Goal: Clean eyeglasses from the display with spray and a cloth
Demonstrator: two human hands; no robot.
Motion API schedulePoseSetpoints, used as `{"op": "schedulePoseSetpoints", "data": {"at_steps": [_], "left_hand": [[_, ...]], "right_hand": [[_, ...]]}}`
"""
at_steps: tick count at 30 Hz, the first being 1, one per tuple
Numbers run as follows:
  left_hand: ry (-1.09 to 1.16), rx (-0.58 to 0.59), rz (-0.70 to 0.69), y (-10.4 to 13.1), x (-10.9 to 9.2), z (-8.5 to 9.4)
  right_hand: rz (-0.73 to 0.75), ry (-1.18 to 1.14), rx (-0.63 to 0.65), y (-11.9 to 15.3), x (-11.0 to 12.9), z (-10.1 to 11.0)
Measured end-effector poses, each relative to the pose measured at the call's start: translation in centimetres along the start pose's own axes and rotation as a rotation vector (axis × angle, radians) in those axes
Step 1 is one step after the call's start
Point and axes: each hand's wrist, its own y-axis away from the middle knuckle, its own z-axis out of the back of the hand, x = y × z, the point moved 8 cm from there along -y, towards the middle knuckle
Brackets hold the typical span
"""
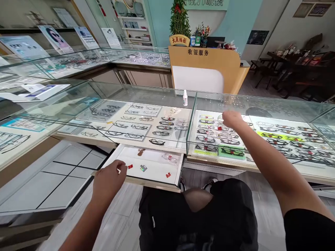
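Observation:
My left hand (110,179) is curled over the left front side of an open drawer (154,181). A small white bit shows at its fingertips, too small to name. Inside the drawer lie red tags (168,175), a square silvery sticker (143,168), a brown item (141,152) and a clear pair of glasses (169,158). Stretched out over the glass display counter (192,122), my right hand (231,119) is closed in a fist. Its fingers face away, so whatever they may hold is hidden. Beneath it are rows of eyeglasses (205,138).
A small white spray bottle (185,98) stands on the glass top left of my right hand. More eyeglasses (131,130) lie under the left glass. Behind the counter is a yellow cashier desk (180,57). Display cards (56,38) stand at the far left.

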Motion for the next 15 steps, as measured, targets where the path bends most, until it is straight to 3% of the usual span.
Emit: {"op": "schedulePoseSetpoints", "data": {"at_steps": [2, 4, 6, 9, 12, 15], "left_hand": [[-0.099, 0.216, 0.109, -1.2, -0.3, -0.1], [-0.200, 0.367, 0.107, -2.4, -2.0, -0.4], [-0.220, 0.475, -0.080, -3.6, -5.6, -1.7], [-0.114, 0.601, -0.396, -4.4, -11.6, -5.2], [-0.062, 0.628, -0.560, -5.5, -15.7, -9.8], [-0.115, 0.532, -0.600, -7.9, -18.5, -14.2]], "right_hand": [[0.004, -0.016, -0.008, 1.1, -0.2, 0.2], [-0.008, -0.068, -0.066, 2.7, -0.9, 0.0], [-0.050, -0.143, -0.133, 5.0, -2.4, -1.0], [-0.135, -0.238, -0.191, 8.7, -5.4, -4.8], [-0.254, -0.319, -0.247, 11.6, -8.9, -9.0], [-0.308, -0.358, -0.283, 12.7, -10.6, -11.7]]}}
